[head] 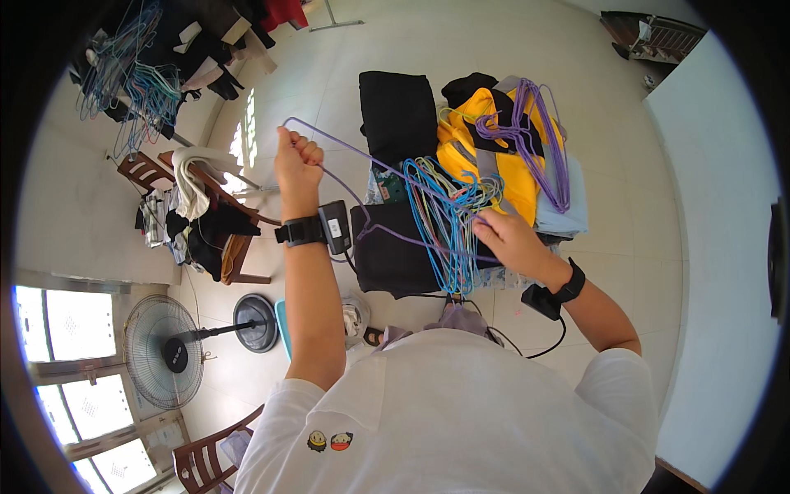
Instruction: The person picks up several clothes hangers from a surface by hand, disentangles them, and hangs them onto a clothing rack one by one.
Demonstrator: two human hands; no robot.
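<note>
A purple wire clothes hanger point(382, 162) is stretched between my hands, above the things on the table. My left hand point(297, 162) is closed around one end of it, at the upper left. At the other end my right hand point(509, 238) grips the wire with thumb and fingers. The hanger's hook shows at the lower middle. Beneath it lies a heap of blue, green and red wire hangers point(447, 247). A bundle of purple hangers point(558, 167) rests on a yellow, black and grey garment point(518, 173). Folded black clothing point(398, 111) lies at the far left, with another black folded piece point(395, 247) nearer me.
A light blue folded cloth point(568, 197) lies at the table's right. Leftward stand a wooden chair point(244, 247) piled with clothes, a rack with many hangers point(148, 92) and a pedestal fan point(165, 352). A cable point(558, 339) hangs from my right wrist device point(542, 301).
</note>
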